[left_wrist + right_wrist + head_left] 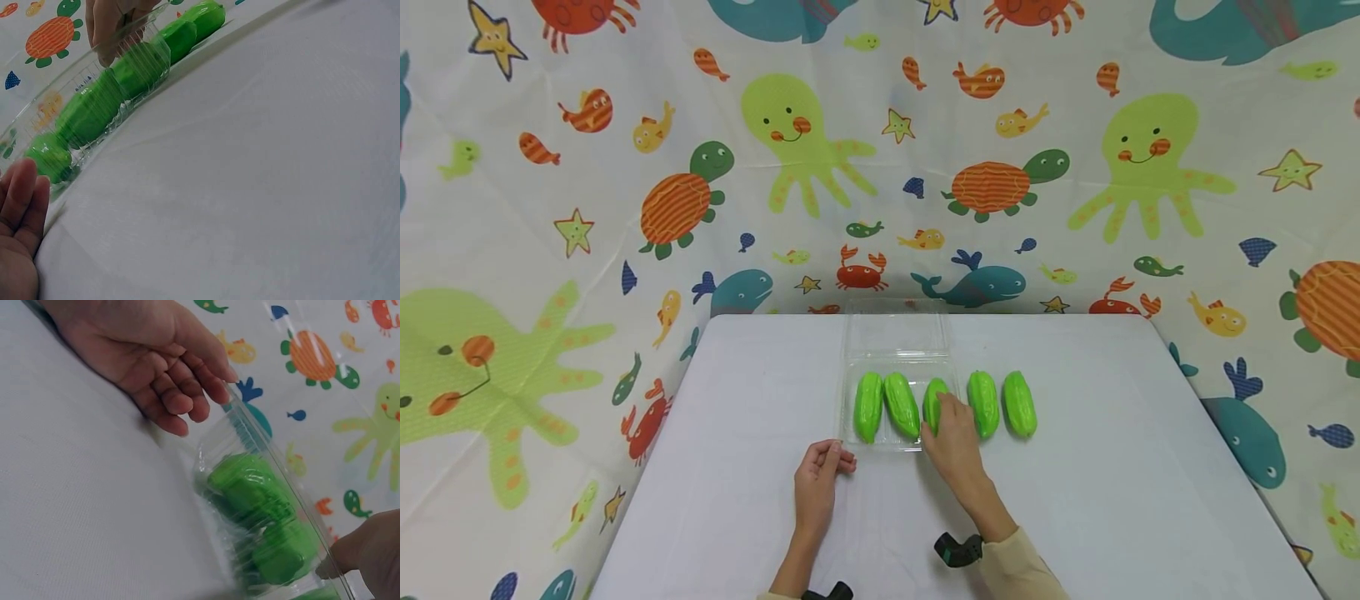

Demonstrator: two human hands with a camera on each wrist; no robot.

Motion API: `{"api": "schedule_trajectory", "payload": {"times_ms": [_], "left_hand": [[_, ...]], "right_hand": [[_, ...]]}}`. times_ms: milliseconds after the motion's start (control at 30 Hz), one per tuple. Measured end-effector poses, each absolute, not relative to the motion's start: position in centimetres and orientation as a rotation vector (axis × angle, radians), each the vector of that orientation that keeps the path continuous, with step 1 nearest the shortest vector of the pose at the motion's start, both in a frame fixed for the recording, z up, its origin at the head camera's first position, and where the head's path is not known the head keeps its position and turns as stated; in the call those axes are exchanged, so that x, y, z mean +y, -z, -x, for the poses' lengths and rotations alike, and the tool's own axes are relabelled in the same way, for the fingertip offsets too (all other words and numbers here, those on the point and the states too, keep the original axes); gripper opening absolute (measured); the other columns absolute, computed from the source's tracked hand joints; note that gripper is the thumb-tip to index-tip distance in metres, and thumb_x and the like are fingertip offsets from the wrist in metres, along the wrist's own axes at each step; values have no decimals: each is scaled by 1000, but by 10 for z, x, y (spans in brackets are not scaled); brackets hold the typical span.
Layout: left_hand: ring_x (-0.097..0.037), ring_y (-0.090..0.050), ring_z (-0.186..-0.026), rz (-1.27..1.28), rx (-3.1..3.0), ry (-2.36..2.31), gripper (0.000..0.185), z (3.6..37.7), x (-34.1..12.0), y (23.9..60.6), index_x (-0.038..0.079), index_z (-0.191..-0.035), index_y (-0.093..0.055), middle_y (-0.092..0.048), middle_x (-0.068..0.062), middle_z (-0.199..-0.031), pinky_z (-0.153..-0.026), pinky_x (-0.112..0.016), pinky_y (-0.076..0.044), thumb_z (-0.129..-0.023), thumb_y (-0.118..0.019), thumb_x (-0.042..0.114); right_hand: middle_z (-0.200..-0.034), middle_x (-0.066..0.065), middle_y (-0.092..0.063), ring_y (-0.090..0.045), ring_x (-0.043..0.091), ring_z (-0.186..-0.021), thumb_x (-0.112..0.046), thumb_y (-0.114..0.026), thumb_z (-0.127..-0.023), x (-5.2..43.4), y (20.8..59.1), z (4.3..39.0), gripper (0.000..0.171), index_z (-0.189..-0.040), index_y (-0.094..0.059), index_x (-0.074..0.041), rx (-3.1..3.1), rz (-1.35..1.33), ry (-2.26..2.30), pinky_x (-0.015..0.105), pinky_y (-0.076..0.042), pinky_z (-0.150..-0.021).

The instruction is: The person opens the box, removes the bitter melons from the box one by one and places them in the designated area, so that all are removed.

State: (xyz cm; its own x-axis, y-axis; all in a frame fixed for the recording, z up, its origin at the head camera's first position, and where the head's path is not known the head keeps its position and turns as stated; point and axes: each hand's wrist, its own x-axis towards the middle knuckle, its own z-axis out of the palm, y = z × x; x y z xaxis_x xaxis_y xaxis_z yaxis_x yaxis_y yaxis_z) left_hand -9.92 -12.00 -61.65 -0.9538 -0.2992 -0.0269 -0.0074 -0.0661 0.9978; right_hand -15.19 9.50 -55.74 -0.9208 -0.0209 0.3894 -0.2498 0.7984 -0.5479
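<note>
A: From the head view we see the right hand (953,437) curled over the third green gourd (934,403), its fingers gripping it at the right side of the clear tray (880,442). The tray stands on the white table (1120,500), nearer the far edge than the near one.

B: And we count five gourds in all: two more in the tray (868,406) (902,404), and two on the table just right of it (983,403) (1019,403). The left hand (817,487) lies with relaxed fingers, its fingertips touching the tray's near left corner.

A: In the left wrist view we have the left hand (19,237) flat and loose beside the tray (94,106), with the row of gourds (87,115) running away from it.

B: The right wrist view shows us the left hand (156,356) with fingers loosely bent against the tray's rim (250,431), holding nothing. Two gourds (250,487) (284,553) show through the plastic. Only an edge of the right hand (369,556) appears, so here we cannot tell its grip.
</note>
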Motion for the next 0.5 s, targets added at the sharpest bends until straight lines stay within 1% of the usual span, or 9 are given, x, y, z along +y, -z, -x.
{"api": "schedule_trajectory", "payload": {"times_ms": [133, 200, 300, 400, 500], "left_hand": [[-14, -71, -74, -347, -2000, 2136, 28, 100, -120, 618, -5, -112, -62, -70, -22, -90, -78, -21, -61, -102, -60, 21], [-15, -72, -75, -365, -2017, 2133, 27, 100, -120, 616, -6, -113, -62, -70, -23, -91, -79, -21, -61, -103, -58, 18], [-16, -72, -75, -361, -2043, 2117, 27, 97, -118, 604, -9, -113, -60, -70, -23, -91, -79, -20, -61, -103, -56, 16], [-17, -72, -75, -356, -2054, 2104, 29, 94, -116, 591, -11, -113, -60, -70, -24, -90, -79, -20, -61, -103, -56, 16], [-17, -72, -75, -357, -2041, 2112, 30, 92, -115, 587, -11, -113, -60, -70, -23, -90, -79, -20, -60, -103, -57, 17]], "right_hand": [[-117, 28, -66, -59, 38, -100, -3, -78, -78, 95, 558, 153, 50, -122, -59, 11, -2648, -197, -852, 45, -53, -81], [-117, 27, -67, -58, 37, -100, -4, -78, -79, 95, 558, 153, 49, -121, -60, 11, -2667, -192, -846, 44, -53, -80], [-118, 27, -66, -58, 38, -104, -4, -77, -79, 95, 558, 153, 47, -121, -61, 10, -2688, -190, -851, 45, -54, -85], [-120, 27, -64, -58, 40, -111, -4, -77, -80, 94, 559, 153, 46, -121, -61, 9, -2707, -196, -851, 47, -55, -92], [-122, 28, -63, -58, 42, -115, -3, -77, -80, 93, 559, 154, 46, -121, -61, 10, -2723, -201, -854, 49, -55, -95]]}}
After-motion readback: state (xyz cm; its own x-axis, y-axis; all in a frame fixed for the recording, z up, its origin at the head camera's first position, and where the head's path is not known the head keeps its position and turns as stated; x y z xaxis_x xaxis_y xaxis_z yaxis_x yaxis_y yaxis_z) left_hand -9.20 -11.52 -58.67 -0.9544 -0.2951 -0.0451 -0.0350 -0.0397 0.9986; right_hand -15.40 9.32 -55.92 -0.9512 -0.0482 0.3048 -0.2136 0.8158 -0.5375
